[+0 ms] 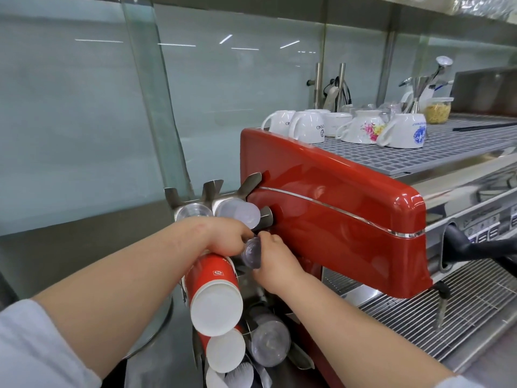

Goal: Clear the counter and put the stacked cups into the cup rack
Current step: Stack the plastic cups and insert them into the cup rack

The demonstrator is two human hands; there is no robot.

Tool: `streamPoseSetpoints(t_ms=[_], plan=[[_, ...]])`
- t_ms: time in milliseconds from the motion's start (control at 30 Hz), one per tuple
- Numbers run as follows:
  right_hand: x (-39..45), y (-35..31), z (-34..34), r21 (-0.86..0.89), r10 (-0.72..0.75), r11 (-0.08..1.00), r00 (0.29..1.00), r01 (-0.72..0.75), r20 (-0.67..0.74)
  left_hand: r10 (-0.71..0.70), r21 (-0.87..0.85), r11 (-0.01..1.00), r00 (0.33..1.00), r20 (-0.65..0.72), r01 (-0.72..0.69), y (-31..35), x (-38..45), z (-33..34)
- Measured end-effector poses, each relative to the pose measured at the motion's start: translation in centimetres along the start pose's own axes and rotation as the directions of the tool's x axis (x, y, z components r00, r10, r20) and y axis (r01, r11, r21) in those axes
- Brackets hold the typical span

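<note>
Racking in hand: right hand [272, 259] and left hand [226, 236] both pinch clear cups [251, 254] at rack [215, 204]; next, I judge, slide them into the slot beyond the fingertips.

Two upturned white mugs [309, 127] on the coffee machine's top show partial lettering, "ON" and "ONN". A red paper cup [214, 287] carries a small square sign, unreadable. Other print is too blurred.

Both hands [251, 247] seemingly around clear cups [251, 253]

The cup rack [212, 191] holds red paper cup stacks [215, 292] and clear cup stacks [268, 343], while upturned mugs [307, 127] sit on the red espresso machine's grate [419, 152].
</note>
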State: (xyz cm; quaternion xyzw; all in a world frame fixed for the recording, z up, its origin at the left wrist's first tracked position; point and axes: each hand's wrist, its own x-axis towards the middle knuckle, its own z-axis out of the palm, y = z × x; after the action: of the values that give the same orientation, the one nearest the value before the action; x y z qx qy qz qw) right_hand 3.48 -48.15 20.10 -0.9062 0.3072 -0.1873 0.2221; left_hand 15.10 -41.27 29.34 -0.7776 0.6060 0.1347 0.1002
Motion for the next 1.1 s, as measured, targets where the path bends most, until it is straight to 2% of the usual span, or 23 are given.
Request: streamPoseSetpoints(t_ms=[267, 433, 633, 767, 833, 967, 1100], plan=[[-0.5, -0.1, -0.9, -0.088, -0.003, 0.996, 0.997, 0.01, 0.071, -0.02, -0.033, 0.999, 1.0, 0.021, 0.02, 0.1, -1.1, -0.4], [-1.2, -1.0, -2.1, -0.174, 0.002, 0.984, 0.989, 0.025, 0.149, -0.052, 0.056, 0.997, 0.998, 0.044, 0.049, 1.1, -2.0, -1.0], [-1.8, -4.2, -6.0, -0.356, -0.026, 0.927, 0.966, 0.12, 0.259, -0.067, 0.115, 0.991, 0.997, 0.046, 0.062, 1.6, -4.1, -2.2], [-1.0, -6.0, -7.4, -0.502, 0.059, 0.855, 0.939, 0.128, 0.339, -0.131, 0.186, 0.975, 0.989, 0.064, 0.118, 1.4, -5.9, -3.3], [-0.7, -6.8, -8.5, -0.546, 0.091, 0.823, 0.911, 0.159, 0.402, -0.16, 0.206, 0.968, 0.985, 0.057, 0.146, 1.2, -6.8, -4.1], [-1.2, -8.0, -10.8, -0.532, 0.0, 0.79, 0.868, 0.305, 0.497, -0.171, 0.238, 0.956, 0.985, -0.015, 0.17, 0.6, -9.3, -5.4], [-2.8, -8.7, -12.8, -0.503, -0.076, 0.767, 0.835, 0.398, 0.544, -0.128, 0.136, 0.982, 0.991, -0.038, 0.132, 0.2, -12.8, -5.4]])
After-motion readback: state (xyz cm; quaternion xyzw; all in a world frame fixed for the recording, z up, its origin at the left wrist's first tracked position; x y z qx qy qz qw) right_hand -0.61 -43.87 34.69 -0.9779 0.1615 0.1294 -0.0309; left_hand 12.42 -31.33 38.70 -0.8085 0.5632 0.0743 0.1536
